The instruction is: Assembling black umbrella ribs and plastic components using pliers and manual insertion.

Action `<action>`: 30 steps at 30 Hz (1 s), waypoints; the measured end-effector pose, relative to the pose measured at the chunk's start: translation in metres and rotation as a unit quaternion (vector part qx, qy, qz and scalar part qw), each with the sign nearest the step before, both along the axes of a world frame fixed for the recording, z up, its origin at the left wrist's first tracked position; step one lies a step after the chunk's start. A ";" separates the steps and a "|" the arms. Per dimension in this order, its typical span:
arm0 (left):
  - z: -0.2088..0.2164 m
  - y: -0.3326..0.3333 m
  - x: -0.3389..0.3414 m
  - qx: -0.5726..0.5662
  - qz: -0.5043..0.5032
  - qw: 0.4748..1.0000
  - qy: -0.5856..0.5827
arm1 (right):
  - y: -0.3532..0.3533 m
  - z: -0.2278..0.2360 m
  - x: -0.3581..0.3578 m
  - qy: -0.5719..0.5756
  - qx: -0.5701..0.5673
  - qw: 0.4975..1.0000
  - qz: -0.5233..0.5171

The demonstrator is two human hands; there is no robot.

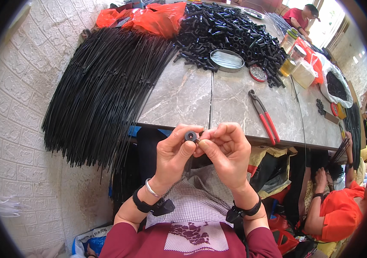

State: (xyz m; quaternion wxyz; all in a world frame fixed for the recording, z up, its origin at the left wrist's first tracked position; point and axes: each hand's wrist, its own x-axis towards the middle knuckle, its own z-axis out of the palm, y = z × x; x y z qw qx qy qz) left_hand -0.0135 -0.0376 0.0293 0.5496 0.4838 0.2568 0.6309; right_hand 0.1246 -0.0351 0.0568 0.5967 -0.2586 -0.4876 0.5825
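My left hand [171, 155] pinches a short black tube-like piece [191, 136] between thumb and fingers. Its round end, with a hole in the middle, faces up toward me. Right beside it, my right hand [228, 155] has thumb and forefinger pressed together against the piece's side; whatever sits between those fingertips is too small to make out. Both hands are over my lap, just off the near table edge. Cutting pliers with red handles [267, 122] lie on the grey table [179, 92], beyond my right hand.
Long thin black rods [102, 90] overhang the table at left, a red plastic bag [159, 19] above them. Behind are heaped black tubes [243, 34], an oval tin [227, 60] of thin pale sticks and a red-rimmed dish [257, 73]. A person in orange [342, 210] works at right.
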 end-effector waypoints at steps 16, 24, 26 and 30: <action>0.008 -0.002 0.004 -0.020 0.006 0.999 0.047 | -0.006 0.008 0.005 -0.104 0.037 0.993 -0.045; 0.003 0.000 0.002 -0.001 -0.033 0.998 0.058 | -0.005 0.009 0.008 -0.187 0.131 0.968 -0.105; 0.003 -0.001 0.007 -0.004 -0.009 0.999 0.036 | -0.005 0.007 0.008 -0.175 0.104 0.973 -0.111; 0.006 0.000 0.009 0.005 -0.007 1.000 0.011 | -0.005 0.011 0.008 -0.088 0.068 0.991 -0.070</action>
